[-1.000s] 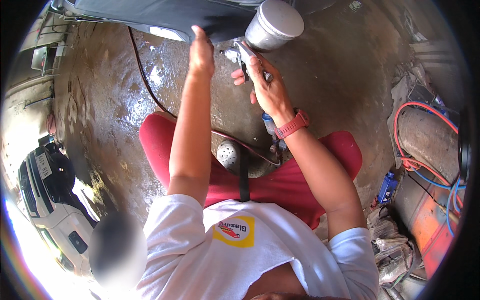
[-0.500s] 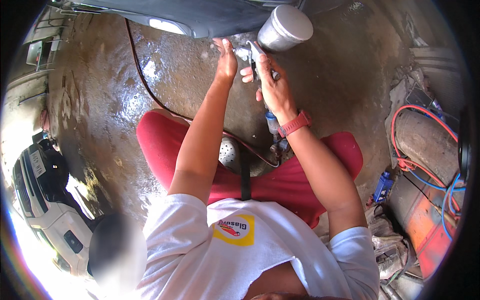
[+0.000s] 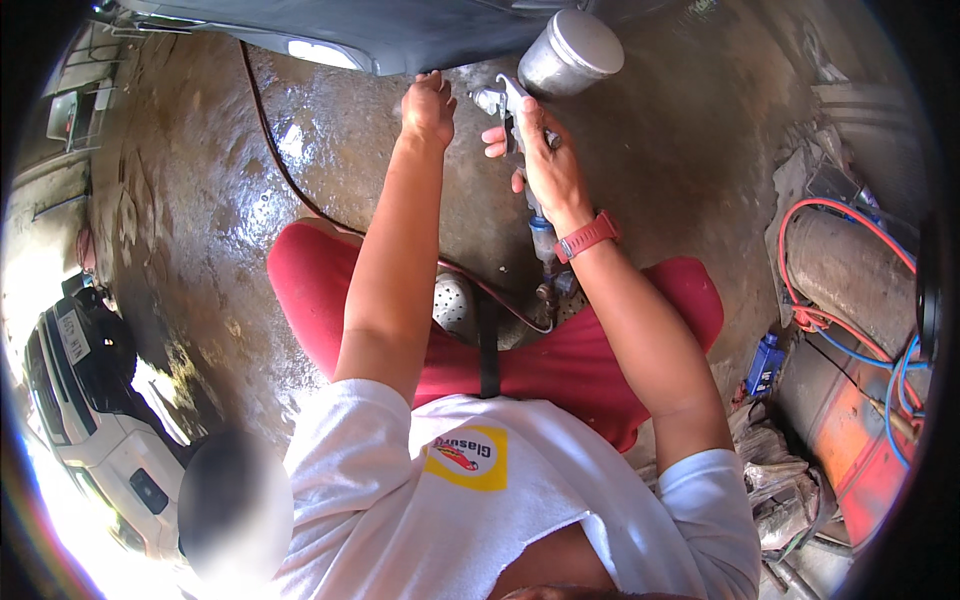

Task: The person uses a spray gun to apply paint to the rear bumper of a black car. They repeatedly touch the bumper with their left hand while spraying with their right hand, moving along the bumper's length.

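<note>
A spray gun [image 3: 515, 115] with a silvery metal cup [image 3: 570, 52] on top is held in the right hand [image 3: 545, 165], whose grip is clenched about the handle with the forefinger laid near the trigger; the gun is kept up near the lower edge of a dark grey car panel [image 3: 400, 35], its nozzle turned toward the left hand. The left hand [image 3: 428, 105] is closed into a loose fist just beside the nozzle; whether anything is grasped in it cannot be told. A dark red air hose [image 3: 290, 170] is led across the wet concrete floor [image 3: 200, 220] and up to the foot of the gun between the knees. Blue and red hoses [image 3: 850, 330] are coiled well apart on the right, near a small blue can [image 3: 765, 362]. The step in hand is judged to be a check or adjustment at the nozzle, not spraying proper. For the next move, the left hand would have to be drawn clear of the nozzle and the gun squared to the panel
</note>
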Tool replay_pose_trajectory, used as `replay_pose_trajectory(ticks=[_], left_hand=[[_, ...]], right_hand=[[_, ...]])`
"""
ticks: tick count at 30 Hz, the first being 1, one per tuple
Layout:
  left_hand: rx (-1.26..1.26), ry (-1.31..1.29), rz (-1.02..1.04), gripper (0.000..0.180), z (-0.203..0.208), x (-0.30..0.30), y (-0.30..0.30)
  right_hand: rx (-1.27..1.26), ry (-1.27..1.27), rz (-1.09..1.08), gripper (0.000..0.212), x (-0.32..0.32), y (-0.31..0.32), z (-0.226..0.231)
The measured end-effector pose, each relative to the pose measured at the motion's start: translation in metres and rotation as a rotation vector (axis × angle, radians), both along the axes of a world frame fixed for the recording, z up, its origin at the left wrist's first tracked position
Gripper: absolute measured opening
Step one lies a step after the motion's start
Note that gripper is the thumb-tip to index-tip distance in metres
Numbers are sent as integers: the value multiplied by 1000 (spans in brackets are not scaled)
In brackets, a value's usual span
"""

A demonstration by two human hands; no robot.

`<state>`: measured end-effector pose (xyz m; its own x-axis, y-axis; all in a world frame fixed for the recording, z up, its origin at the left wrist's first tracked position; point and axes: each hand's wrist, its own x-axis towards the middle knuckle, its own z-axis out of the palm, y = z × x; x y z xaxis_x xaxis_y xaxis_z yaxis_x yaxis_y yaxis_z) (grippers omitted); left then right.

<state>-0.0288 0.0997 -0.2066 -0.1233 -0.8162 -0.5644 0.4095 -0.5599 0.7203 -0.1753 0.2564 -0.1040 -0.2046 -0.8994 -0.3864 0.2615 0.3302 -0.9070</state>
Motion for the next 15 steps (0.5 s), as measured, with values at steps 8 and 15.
replay_pose_trajectory(ticks=[8, 15], left_hand=[[-89, 337, -2, 57, -17, -53, 16], [-53, 414, -280, 72, -16, -124, 21]], right_hand=[[22, -22, -229, 74, -31, 0, -5], [4, -9, -343, 68, -62, -2, -7]])
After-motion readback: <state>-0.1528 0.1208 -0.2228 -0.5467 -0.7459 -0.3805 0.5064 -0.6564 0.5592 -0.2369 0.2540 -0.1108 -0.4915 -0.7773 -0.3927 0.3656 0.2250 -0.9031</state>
